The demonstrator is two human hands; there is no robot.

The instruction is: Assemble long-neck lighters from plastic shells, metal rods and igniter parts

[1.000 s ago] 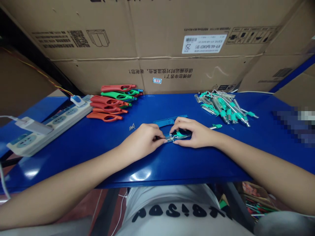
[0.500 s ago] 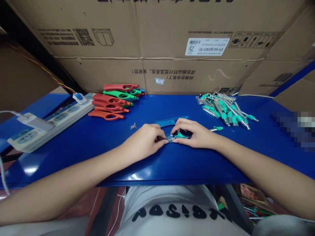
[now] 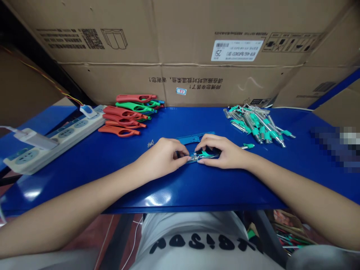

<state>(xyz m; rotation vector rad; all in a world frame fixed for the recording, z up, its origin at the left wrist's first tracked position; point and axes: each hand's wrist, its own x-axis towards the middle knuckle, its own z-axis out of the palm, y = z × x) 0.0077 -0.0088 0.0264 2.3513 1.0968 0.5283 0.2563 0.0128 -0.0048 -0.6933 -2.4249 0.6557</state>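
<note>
Beyond the left hand [image 3: 161,157], red and green handles [image 3: 122,120]; beyond the right hand [image 3: 225,152], teal-and-silver tubes [image 3: 255,125]; beneath both, a glossy blue table [image 3: 213,187].

Workplace type: small-parts assembly station in a workshop.

Indicators: a blue metal tabletop [image 3: 70,165], corrugated shipping cartons [image 3: 180,45] stacked beyond its far edge, a power strip [image 3: 53,144] along its left edge, and batches of red and green plastic handles [image 3: 126,116] and teal-and-steel components [image 3: 255,125].

The one view is worn on the person's head and tilts forward and down, past a printed shirt [image 3: 194,240] onto a blue bench [image 3: 112,183]. It looks closely over the left hand [image 3: 161,155] and right hand [image 3: 225,153], facing cardboard boxes [image 3: 180,45].
</note>
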